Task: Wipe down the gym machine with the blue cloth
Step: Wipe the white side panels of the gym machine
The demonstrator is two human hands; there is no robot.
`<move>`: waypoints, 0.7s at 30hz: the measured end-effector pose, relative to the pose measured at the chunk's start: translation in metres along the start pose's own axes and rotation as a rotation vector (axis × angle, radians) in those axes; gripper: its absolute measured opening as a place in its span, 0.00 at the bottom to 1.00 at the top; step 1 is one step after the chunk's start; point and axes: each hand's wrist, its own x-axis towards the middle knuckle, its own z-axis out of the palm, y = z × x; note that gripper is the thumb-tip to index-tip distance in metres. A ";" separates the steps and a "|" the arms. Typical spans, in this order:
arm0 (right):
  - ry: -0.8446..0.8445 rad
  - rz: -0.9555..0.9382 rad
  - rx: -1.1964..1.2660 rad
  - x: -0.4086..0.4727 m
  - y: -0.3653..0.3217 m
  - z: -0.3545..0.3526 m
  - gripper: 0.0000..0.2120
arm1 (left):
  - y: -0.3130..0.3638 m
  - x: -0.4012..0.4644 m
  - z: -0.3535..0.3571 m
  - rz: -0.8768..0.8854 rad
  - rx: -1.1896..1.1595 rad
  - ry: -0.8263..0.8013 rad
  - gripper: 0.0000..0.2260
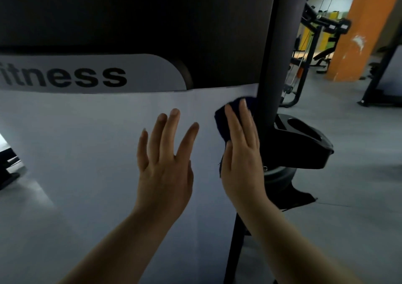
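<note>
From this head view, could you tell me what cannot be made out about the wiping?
- Blue cloth: mostly hidden under the right hand.
- Machine panel: its lettering is cut off at the left edge.
- Left hand: contact with the panel is unclear.

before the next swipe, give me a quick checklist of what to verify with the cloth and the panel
1. Blue cloth under the right hand: ok, straight fingers press it flat against the pale panel.
2. Cloth spread out: cannot tell, the hand covers most of it; only a dark bunched edge shows.
3. Left hand off the cloth: ok, fingers spread, holding nothing, over the panel.
4. Swipe path: ok to the left; not ok to the right, where the black post stands right beside the cloth.
5. Panel already clean: cannot tell, no marks show in this light.
6. Black holder beside the post: ok, out of the cloth's way.
</note>
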 end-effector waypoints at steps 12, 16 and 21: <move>-0.035 -0.051 -0.063 -0.002 0.028 -0.008 0.32 | 0.014 -0.038 0.027 -0.095 -0.086 -0.060 0.38; -0.146 -0.009 -0.176 -0.059 0.059 0.008 0.36 | 0.013 -0.042 0.031 -0.077 -0.072 -0.071 0.37; -0.042 0.019 -0.087 -0.041 0.048 0.008 0.31 | 0.016 -0.048 0.033 -0.091 -0.080 -0.091 0.37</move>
